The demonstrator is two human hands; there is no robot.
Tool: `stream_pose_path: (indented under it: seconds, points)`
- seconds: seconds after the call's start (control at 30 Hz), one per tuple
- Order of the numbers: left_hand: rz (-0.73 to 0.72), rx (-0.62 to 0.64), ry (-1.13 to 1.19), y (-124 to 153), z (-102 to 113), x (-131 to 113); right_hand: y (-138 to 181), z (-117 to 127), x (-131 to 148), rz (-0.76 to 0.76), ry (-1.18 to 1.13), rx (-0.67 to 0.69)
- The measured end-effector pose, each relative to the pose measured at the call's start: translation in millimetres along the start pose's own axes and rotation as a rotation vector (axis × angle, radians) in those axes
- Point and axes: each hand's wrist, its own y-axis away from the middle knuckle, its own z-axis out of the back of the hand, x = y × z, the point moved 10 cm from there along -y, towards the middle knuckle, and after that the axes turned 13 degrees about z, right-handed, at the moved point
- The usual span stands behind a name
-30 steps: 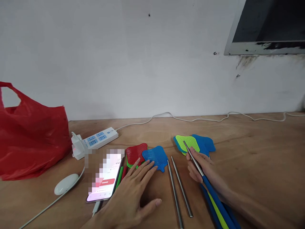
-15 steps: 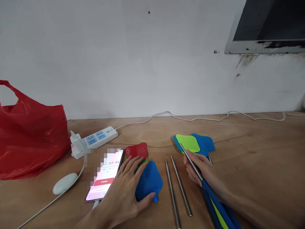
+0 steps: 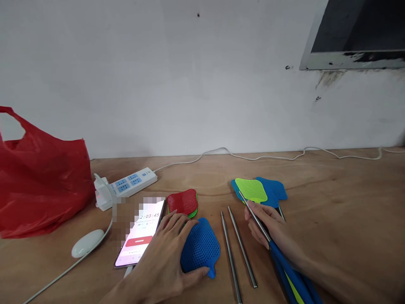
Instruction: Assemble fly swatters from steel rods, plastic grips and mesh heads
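My left hand (image 3: 167, 249) lies over a blue perforated fly swatter head (image 3: 202, 247). Its fingers curl over the left edge, and the thumb presses by the short neck. My right hand (image 3: 265, 228) is closed around a thin metal rod (image 3: 257, 219) with a blue handle (image 3: 289, 266), its bare tip pointing up and left. Between the hands lie two loose metal rods (image 3: 232, 257), (image 3: 242, 247) side by side. Beyond my left fingers rests a red swatter head (image 3: 182, 202) over a green one. Past my right hand, a yellow-green swatter head (image 3: 251, 190) overlaps blue ones (image 3: 272, 188).
A lit phone (image 3: 144, 226) showing a timer lies against my left hand. Behind it are a white power strip (image 3: 136, 181) and a red plastic bag (image 3: 44, 181). A white oval device (image 3: 87, 243) sits left. A white cable (image 3: 262, 158) runs along the wall.
The blue swatter head under my left hand has shifted slightly right and toward me. My left fingers have curled in more. My right hand keeps its hold on the rod.
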Motion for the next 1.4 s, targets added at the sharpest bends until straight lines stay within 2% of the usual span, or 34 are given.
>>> stream_pose_path:
  seconds: [0.17,0.4,0.67,0.83,1.17,1.4]
  points:
    - [0.003,0.037,0.007,-1,-3,0,1,0,-2,-0.009,0.009,0.013]
    - [0.034,-0.035,0.117,3,-5,10,1,0,2,0.015,0.043,0.005]
    - [0.058,0.026,0.282,3,-10,9,1,0,1,0.005,0.053,0.010]
    - [0.051,0.042,0.244,4,-11,8,1,0,0,0.001,0.028,0.006]
    - [0.062,-0.085,0.171,5,-12,21,2,-3,3,-0.016,0.049,-0.003]
    - [0.071,0.028,0.304,5,-23,22,1,-2,3,-0.006,0.077,-0.001]
